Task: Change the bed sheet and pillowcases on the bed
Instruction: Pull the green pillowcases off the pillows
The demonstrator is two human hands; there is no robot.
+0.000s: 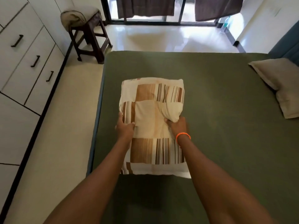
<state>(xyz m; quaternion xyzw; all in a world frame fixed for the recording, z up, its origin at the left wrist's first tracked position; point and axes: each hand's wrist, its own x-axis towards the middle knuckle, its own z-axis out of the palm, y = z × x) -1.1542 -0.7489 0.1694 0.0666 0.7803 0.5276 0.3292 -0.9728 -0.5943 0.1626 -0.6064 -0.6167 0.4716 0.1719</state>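
A pillow in a cream pillowcase with brown striped patches (150, 110) lies on the olive green bed sheet (218, 97), near the bed's left side. My left hand (125, 127) grips the pillowcase at its left edge, fingers curled into the cloth. My right hand (177, 126), with an orange band at the wrist, pinches a bunched fold of the pillowcase at its right side. The pillow's far end bulges up; the near end of the case lies flat between my forearms. A second pillow in a plain beige case (279, 84) rests at the bed's right edge.
White drawers with dark handles (34, 61) line the left wall, with a strip of pale floor (64, 118) between them and the bed. A dark stool (90, 39) carrying a cushion stands beyond the bed's far left corner. Curtained glass doors (161, 12) are at the back.
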